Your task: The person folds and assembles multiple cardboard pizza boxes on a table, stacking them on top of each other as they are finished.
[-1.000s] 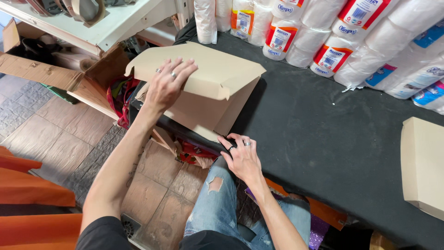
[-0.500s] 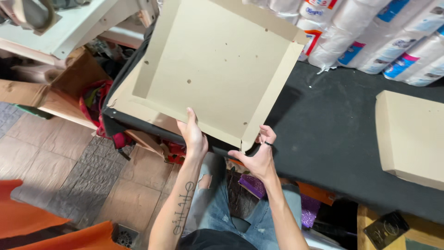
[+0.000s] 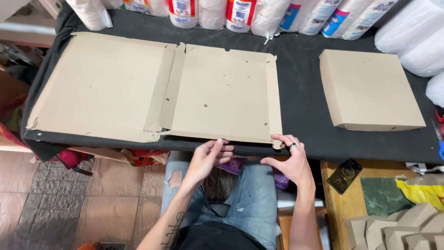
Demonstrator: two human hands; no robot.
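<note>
Cardboard is lying in two pieces on the black-clothed surface (image 3: 300,111): one unfolded flat box blank (image 3: 157,92) spreading across the left and middle, and one folded, closed square box (image 3: 370,90) sitting well apart to the right. Both are plain brown, matte board; the blank is showing creased fold lines, narrow side flaps and a few small punched holes. Along the far edge, a row of plastic-wrapped paper rolls (image 3: 240,14) is standing, too many and too cropped to count. The left hand (image 3: 208,159) is hovering just below the blank's near edge, palm turned inward, its grip apart with fingers loosely curled and fingertips at the cardboard rim. The right hand (image 3: 289,159) is reaching toward the blank's near right corner, ringed fingers spread, grip apart, fingertips touching the corner flap. Near the right, one dark phone (image 3: 344,176) is lying on a wooden stool.
</note>
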